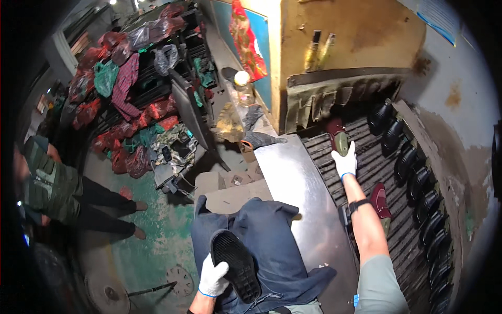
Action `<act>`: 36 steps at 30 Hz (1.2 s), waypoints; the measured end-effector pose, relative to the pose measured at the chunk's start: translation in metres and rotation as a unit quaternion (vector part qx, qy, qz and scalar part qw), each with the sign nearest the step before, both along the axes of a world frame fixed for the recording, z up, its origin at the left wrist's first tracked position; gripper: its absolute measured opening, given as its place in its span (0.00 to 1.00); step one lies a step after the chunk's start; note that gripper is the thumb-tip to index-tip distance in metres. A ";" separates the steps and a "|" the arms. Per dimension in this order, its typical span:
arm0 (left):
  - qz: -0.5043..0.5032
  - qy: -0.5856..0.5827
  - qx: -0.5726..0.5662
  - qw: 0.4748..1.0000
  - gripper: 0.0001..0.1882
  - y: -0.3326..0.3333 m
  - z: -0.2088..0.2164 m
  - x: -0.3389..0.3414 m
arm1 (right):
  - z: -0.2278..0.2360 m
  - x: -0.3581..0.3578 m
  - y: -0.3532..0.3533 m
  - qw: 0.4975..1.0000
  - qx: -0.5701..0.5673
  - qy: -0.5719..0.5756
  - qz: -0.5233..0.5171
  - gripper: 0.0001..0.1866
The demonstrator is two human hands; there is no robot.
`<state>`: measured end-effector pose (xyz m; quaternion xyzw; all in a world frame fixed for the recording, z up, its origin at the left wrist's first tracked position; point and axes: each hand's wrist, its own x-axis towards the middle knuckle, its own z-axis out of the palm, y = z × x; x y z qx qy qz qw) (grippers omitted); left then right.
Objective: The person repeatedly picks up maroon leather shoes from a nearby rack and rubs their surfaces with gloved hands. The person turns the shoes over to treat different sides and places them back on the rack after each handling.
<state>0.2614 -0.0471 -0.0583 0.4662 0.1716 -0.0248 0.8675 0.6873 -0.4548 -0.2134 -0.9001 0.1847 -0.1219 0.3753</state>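
2-handed: gripping ridged black sole (235, 267) near with white-gloved left hand (213, 277), maroon-and-olive shoe (335, 132) far right with white-gloved right hand (345, 160).

A black sole (236, 267), its grooved face showing, slants over the dark blue cloth (285, 243), its left edge gripped by the left hand (213, 277). A maroon shoe (334, 127) with an olive-green block (341, 143) at its near end sits by the slatted rack's (370, 159) far left corner, held in the right hand (345, 160).

Worn green floor (162, 233) lies left, a stained grey wall (444, 68) right, small lamps (113, 2) glowing above.
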 end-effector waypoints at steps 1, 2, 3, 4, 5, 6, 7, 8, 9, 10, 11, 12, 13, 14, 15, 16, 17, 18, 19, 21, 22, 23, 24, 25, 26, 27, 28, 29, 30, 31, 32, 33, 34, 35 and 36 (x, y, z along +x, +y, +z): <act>-0.013 -0.021 -0.005 1.000 0.40 -0.001 0.009 0.020 | -0.032 0.027 -0.056 1.000 0.011 -0.026 0.004 0.56; -0.019 -0.043 -0.008 0.999 0.40 -0.002 0.019 0.037 | -0.046 0.043 -0.097 0.998 0.024 -0.053 0.014 0.53; 0.011 -0.031 0.026 0.999 0.41 0.003 0.034 0.037 | -0.047 0.045 -0.070 0.998 0.033 -0.042 0.032 0.47; 0.005 -0.040 0.090 0.995 0.38 0.015 0.037 0.038 | -0.047 0.042 -0.048 0.999 0.032 -0.015 0.038 0.43; -0.016 -0.033 0.123 0.992 0.37 0.022 0.043 0.044 | -0.044 0.042 -0.054 0.994 0.091 -0.022 0.053 0.40; -0.042 -0.029 0.155 0.987 0.35 0.025 0.048 0.052 | -0.040 0.038 -0.066 0.986 0.149 -0.030 0.064 0.37; -0.053 -0.043 0.139 0.988 0.36 0.026 0.047 0.062 | -0.038 0.026 -0.079 0.963 0.260 -0.046 0.045 0.32; -0.051 -0.047 0.127 0.989 0.37 0.027 0.044 0.065 | -0.029 0.010 -0.066 0.925 0.374 -0.051 0.037 0.27; -0.019 -0.029 0.132 0.991 0.39 0.034 0.044 0.048 | 0.023 -0.029 0.008 0.837 0.539 0.086 -0.050 0.22; -0.034 -0.058 0.061 0.996 0.38 0.021 0.053 0.065 | 0.009 -0.056 -0.033 0.702 0.710 0.042 -0.033 0.23; -0.029 -0.049 0.014 0.998 0.39 0.022 0.049 0.064 | 0.027 -0.094 -0.013 0.614 0.788 0.042 -0.015 0.26; -0.031 -0.042 -0.039 0.998 0.40 0.021 0.045 0.063 | 0.046 -0.138 -0.009 0.592 0.801 0.069 0.053 0.27; -0.031 -0.042 -0.081 0.995 0.40 0.017 0.045 0.064 | 0.071 -0.180 0.003 0.545 0.832 0.063 0.085 0.31; -0.037 -0.042 -0.127 0.990 0.41 0.012 0.045 0.069 | 0.063 -0.215 -0.001 0.525 0.845 0.067 0.072 0.40; -0.047 -0.059 -0.110 0.991 0.40 0.010 0.045 0.069 | 0.067 -0.245 0.008 0.523 0.845 0.046 0.099 0.45; -0.058 -0.066 -0.115 0.989 0.39 0.010 0.047 0.068 | 0.085 -0.259 0.024 0.473 0.856 0.021 0.209 0.48; -0.071 -0.074 -0.123 0.987 0.38 0.010 0.048 0.068 | 0.097 -0.273 0.031 0.517 0.824 0.066 0.224 0.49; -0.080 -0.085 -0.127 0.985 0.37 0.012 0.048 0.067 | 0.105 -0.285 0.041 0.555 0.788 0.112 0.242 0.51; -0.079 -0.080 -0.128 0.985 0.35 0.011 0.047 0.066 | 0.113 -0.296 0.058 0.554 0.788 0.118 0.241 0.51; -0.073 -0.091 -0.122 0.986 0.34 0.013 0.052 0.064 | 0.124 -0.314 0.081 0.561 0.774 0.143 0.256 0.48; -0.068 -0.103 -0.118 0.985 0.34 0.014 0.056 0.065 | 0.144 -0.326 0.094 0.617 0.737 0.134 0.243 0.45; -0.069 -0.135 -0.128 0.980 0.34 0.013 0.062 0.068 | 0.155 -0.341 0.101 0.681 0.682 0.110 0.244 0.44; -0.064 -0.132 -0.120 0.982 0.34 0.015 0.074 0.075 | 0.167 -0.354 0.108 0.739 0.622 0.084 0.245 0.43; -0.068 -0.165 -0.112 0.978 0.34 0.018 0.078 0.081 | 0.187 -0.363 0.116 0.778 0.566 0.065 0.267 0.44; -0.068 -0.195 -0.101 0.973 0.34 0.020 0.076 0.081 | 0.205 -0.375 0.125 0.803 0.531 0.097 0.253 0.41; -0.078 -0.210 -0.111 0.968 0.34 0.022 0.068 0.079 | 0.224 -0.386 0.139 0.831 0.484 0.057 0.270 0.42; -0.095 -0.228 -0.118 0.962 0.34 0.022 0.061 0.082 | 0.236 -0.391 0.151 0.853 0.439 0.008 0.283 0.42; -0.094 -0.193 -0.113 0.970 0.34 0.020 0.052 0.079 | 0.231 -0.400 0.149 0.865 0.395 0.016 0.310 0.45; -0.086 -0.195 -0.169 0.962 0.34 0.019 0.047 0.078 | 0.229 -0.408 0.150 0.886 0.316 0.030 0.338 0.53; -0.073 -0.201 -0.160 0.964 0.34 0.024 0.047 0.073 | 0.225 -0.412 0.158 0.878 0.320 0.013 0.356 0.57; -0.065 -0.204 -0.159 0.964 0.34 0.022 0.048 0.070 | 0.222 -0.418 0.162 0.874 0.318 -0.003 0.368 0.61; -0.069 -0.200 -0.123 0.970 0.35 0.021 0.049 0.068 | 0.222 -0.421 0.166 0.864 0.337 0.034 0.373 0.66; -0.074 -0.195 -0.086 0.974 0.36 0.021 0.051 0.066 | 0.221 -0.429 0.167 0.869 0.311 0.021 0.384 0.65; -0.077 -0.192 -0.047 0.977 0.37 0.023 0.053 0.065 | 0.222 -0.431 0.171 0.870 0.294 0.021 0.395 0.64; -0.089 -0.209 -0.045 0.973 0.37 0.025 0.052 0.066 | 0.223 -0.433 0.173 0.871 0.277 0.020 0.405 0.64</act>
